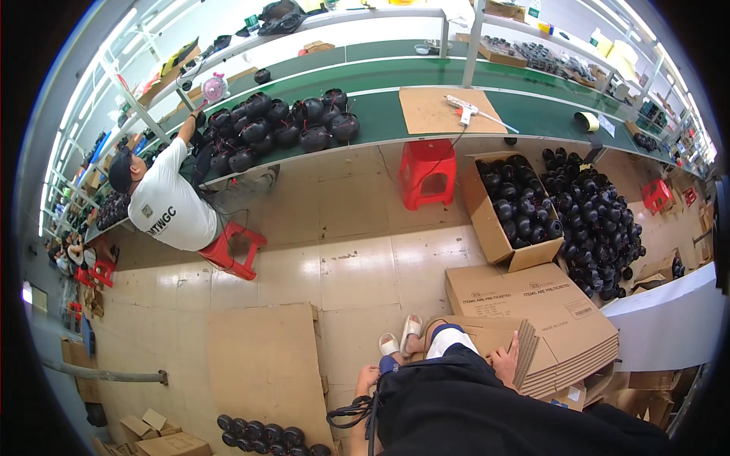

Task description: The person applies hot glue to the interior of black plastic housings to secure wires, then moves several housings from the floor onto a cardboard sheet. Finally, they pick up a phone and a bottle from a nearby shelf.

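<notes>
My left hand [368, 377] hangs beside my left knee, its fingers curled in next to the blue hem of my shorts [389, 364]. Whatever those fingers may hold is too small to make out. On the other side, my right hand [503, 364] lies against the brown flattened cartons [483, 331] by my right leg, index finger stretched out and fingers apart. Those cartons lean beside a larger stack of flattened cardboard boxes [547, 308]. Black cords dangle near my left wrist.
An open carton [487, 220] holds black round parts, with a large pile [589, 220] beside it. More lie on the green bench [372, 114] and cardboard sheet [262, 357]. A glue gun [464, 110] rests above a red stool [427, 171]. A co-worker [171, 205] sits left.
</notes>
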`<state>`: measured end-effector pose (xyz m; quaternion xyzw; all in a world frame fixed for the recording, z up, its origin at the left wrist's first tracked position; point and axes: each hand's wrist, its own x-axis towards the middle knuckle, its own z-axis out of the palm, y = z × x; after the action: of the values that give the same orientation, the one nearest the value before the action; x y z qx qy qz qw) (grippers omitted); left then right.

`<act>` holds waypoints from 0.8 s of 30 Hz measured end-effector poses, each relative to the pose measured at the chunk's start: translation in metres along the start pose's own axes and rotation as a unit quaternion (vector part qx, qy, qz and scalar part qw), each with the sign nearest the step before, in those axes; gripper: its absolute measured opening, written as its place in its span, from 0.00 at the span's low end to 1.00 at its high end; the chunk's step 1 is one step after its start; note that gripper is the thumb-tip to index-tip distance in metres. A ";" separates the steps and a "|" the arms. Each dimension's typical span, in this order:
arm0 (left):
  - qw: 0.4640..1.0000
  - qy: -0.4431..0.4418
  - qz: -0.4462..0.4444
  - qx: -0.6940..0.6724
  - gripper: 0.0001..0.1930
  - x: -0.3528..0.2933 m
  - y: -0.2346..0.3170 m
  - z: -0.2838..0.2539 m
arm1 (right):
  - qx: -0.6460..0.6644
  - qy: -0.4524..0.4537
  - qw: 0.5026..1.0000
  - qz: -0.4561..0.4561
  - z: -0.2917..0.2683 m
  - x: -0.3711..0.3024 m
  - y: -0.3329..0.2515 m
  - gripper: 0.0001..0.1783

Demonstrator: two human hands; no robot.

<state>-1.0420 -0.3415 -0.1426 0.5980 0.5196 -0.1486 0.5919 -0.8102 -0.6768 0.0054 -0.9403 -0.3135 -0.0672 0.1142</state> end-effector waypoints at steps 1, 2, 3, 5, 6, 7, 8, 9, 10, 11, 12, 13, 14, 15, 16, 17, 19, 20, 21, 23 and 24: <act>1.000 -0.004 -0.004 0.003 0.15 0.000 0.001 0.000 | 0.002 -0.004 1.000 0.003 0.000 -0.001 0.000 0.07; 1.000 -0.006 -0.007 0.005 0.15 0.000 0.001 -0.001 | 0.005 -0.008 1.000 0.005 0.000 0.000 0.000 0.07; 1.000 -0.006 -0.007 0.005 0.15 0.001 0.001 -0.001 | 0.005 -0.008 1.000 0.004 0.000 0.000 -0.001 0.07; 1.000 -0.008 0.000 0.000 0.14 0.001 0.002 -0.001 | 0.009 -0.014 1.000 0.004 -0.002 0.000 -0.002 0.06; 1.000 -0.009 0.001 0.001 0.14 0.001 0.004 0.000 | 0.008 -0.013 1.000 0.005 -0.002 0.000 -0.001 0.06; 1.000 -0.009 -0.001 -0.002 0.14 0.001 0.005 0.001 | 0.009 -0.015 1.000 0.009 -0.002 -0.001 0.000 0.06; 1.000 -0.006 -0.005 -0.007 0.14 0.002 0.002 0.001 | 0.012 -0.018 1.000 0.009 -0.002 -0.001 -0.001 0.06; 1.000 -0.004 -0.004 -0.007 0.14 0.004 -0.001 0.000 | 0.013 -0.017 1.000 0.008 -0.002 0.000 -0.001 0.06; 1.000 -0.005 -0.003 -0.021 0.14 0.005 -0.004 -0.001 | 0.014 -0.018 1.000 0.005 -0.001 0.000 -0.001 0.06; 0.999 -0.008 -0.002 -0.034 0.14 0.006 -0.006 -0.001 | 0.013 -0.019 1.000 0.003 -0.001 0.000 -0.001 0.07; 0.999 -0.007 -0.001 -0.034 0.14 0.007 -0.008 -0.001 | 0.014 -0.018 1.000 0.004 -0.001 0.000 -0.001 0.07; 1.000 -0.008 -0.007 -0.026 0.15 0.009 -0.010 -0.001 | 0.013 -0.020 1.000 0.003 0.000 0.000 -0.001 0.06; 1.000 -0.012 -0.011 -0.017 0.15 0.009 -0.007 0.000 | 0.009 -0.021 1.000 0.004 0.000 -0.001 0.000 0.06; 1.000 -0.013 -0.010 -0.015 0.15 0.009 -0.005 0.001 | 0.009 -0.020 1.000 0.006 0.000 -0.002 0.002 0.06; 1.000 -0.013 -0.010 -0.010 0.15 0.007 -0.003 0.002 | 0.007 -0.018 1.000 0.004 0.001 -0.003 0.003 0.06; 1.000 -0.011 -0.011 -0.005 0.15 0.007 -0.003 0.002 | 0.006 -0.017 1.000 0.001 0.001 -0.003 0.003 0.06; 1.000 -0.012 -0.012 -0.006 0.15 0.007 -0.001 0.002 | 0.006 -0.017 1.000 0.007 0.002 -0.003 0.003 0.06; 1.000 -0.011 -0.014 -0.010 0.16 0.008 -0.004 0.002 | 0.007 -0.019 1.000 0.010 0.002 -0.002 0.002 0.06; 1.000 -0.010 -0.014 -0.010 0.16 0.009 -0.006 0.001 | 0.009 -0.018 1.000 0.009 0.002 -0.002 0.002 0.06; 1.000 -0.017 -0.016 -0.013 0.17 0.010 -0.008 0.000 | 0.016 -0.008 1.000 0.005 0.003 -0.002 0.001 0.08; 1.000 -0.018 -0.016 -0.012 0.17 0.011 -0.007 0.001 | 0.016 -0.007 1.000 0.006 0.004 -0.002 0.002 0.08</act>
<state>-1.0429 -0.3388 -0.1553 0.5797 0.5203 -0.1623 0.6057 -0.8103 -0.6782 0.0013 -0.9407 -0.3097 -0.0544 0.1276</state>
